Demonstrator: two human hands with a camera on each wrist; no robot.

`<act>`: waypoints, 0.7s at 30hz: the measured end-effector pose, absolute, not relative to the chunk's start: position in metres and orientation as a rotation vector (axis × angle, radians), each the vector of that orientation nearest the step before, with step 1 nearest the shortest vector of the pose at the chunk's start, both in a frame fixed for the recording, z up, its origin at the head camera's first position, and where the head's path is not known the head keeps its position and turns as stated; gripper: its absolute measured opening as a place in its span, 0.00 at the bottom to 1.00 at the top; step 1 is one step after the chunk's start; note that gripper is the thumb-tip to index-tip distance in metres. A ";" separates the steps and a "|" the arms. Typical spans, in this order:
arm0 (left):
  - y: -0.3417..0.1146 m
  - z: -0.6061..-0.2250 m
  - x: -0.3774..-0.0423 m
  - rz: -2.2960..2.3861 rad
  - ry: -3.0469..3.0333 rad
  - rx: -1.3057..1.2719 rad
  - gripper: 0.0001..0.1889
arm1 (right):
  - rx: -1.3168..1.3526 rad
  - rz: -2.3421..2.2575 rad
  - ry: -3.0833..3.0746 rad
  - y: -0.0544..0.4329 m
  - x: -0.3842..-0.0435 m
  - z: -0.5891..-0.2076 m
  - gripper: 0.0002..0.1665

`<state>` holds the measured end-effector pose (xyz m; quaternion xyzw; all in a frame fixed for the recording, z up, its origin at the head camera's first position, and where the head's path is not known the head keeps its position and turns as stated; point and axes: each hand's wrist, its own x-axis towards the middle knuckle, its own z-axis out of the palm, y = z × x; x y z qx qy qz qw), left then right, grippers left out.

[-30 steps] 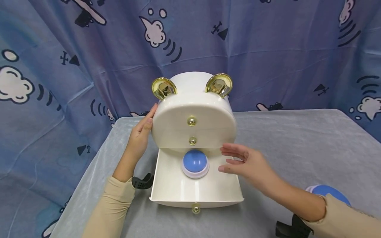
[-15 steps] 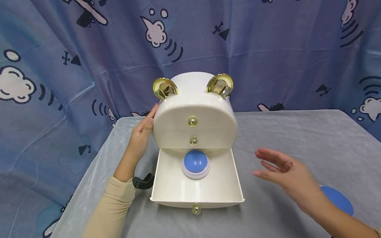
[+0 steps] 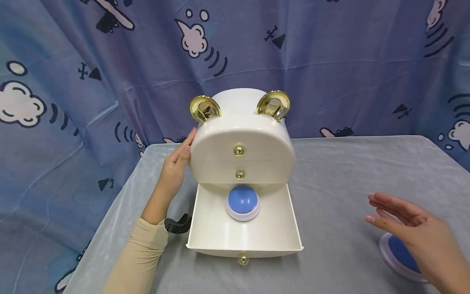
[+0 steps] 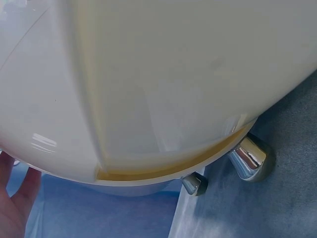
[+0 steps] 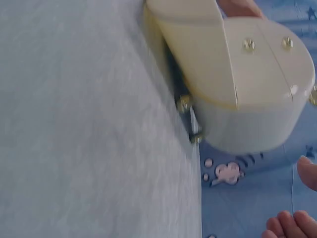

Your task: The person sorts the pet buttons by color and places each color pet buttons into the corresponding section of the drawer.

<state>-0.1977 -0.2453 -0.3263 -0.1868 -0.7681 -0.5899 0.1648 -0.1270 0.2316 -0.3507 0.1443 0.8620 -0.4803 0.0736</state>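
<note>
A white rounded cabinet (image 3: 216, 163) with gold ears and gold knobs stands mid-table. Its bottom drawer (image 3: 213, 234) is pulled out and holds a blue-domed round button (image 3: 243, 200) on a pale base. My left hand (image 3: 174, 165) rests on the cabinet's left side, fingers extended; in the left wrist view, fingertips (image 4: 28, 187) touch its white shell. My right hand (image 3: 415, 230), with thumb and fingers apart, is above a second blue-topped button (image 3: 402, 253), partly hiding it. The right wrist view shows nothing between thumb and fingers of that hand (image 5: 294, 225).
A grey cloth covers the table (image 3: 330, 171). Behind it hangs a blue patterned curtain (image 3: 235, 49). Gold feet (image 4: 247, 158) show under the cabinet in the left wrist view. The black wrist strap (image 3: 178, 223) lies close to the drawer's left wall.
My right hand has moved from beside the drawer rightward across the table to the second button. My left hand stays on the cabinet, and the drawer and its button have not moved.
</note>
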 end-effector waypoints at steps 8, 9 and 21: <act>-0.245 -0.324 -0.197 -1.685 -2.190 -0.535 0.25 | 0.680 -1.541 2.600 0.251 -0.119 -0.363 0.48; -0.245 -0.324 -0.197 -1.683 -2.191 -0.533 0.25 | 0.692 -1.559 2.605 0.254 -0.118 -0.366 0.47; -0.244 -0.326 -0.199 -1.696 -2.176 -0.535 0.25 | 0.866 -1.689 2.697 0.291 -0.115 -0.401 0.37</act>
